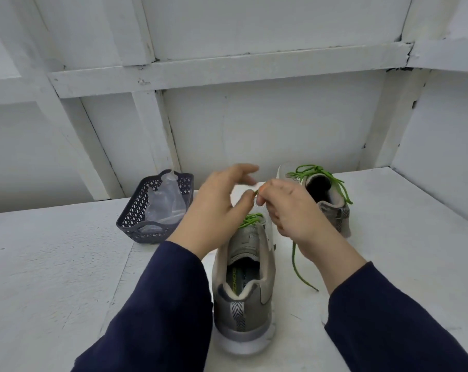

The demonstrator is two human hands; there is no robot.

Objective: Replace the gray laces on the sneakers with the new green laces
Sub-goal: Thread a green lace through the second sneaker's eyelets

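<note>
A grey sneaker (pixel 245 288) stands in front of me, heel toward me, with a green lace (pixel 250 219) threaded across its tongue. My right hand (pixel 289 208) pinches one end of that lace above the shoe; the other end (pixel 298 267) trails down onto the table at the shoe's right. My left hand (pixel 214 208) hovers over the front of the shoe with fingers spread, thumb close to the pinched lace tip. A second grey sneaker (pixel 332 202) stands behind on the right, tied with a green lace (pixel 321 174).
A dark blue perforated basket (pixel 136 218) holding a clear plastic bag (pixel 165 202) sits at the back left of the white table (pixel 53 277). White panelled walls close the table off behind and on the right.
</note>
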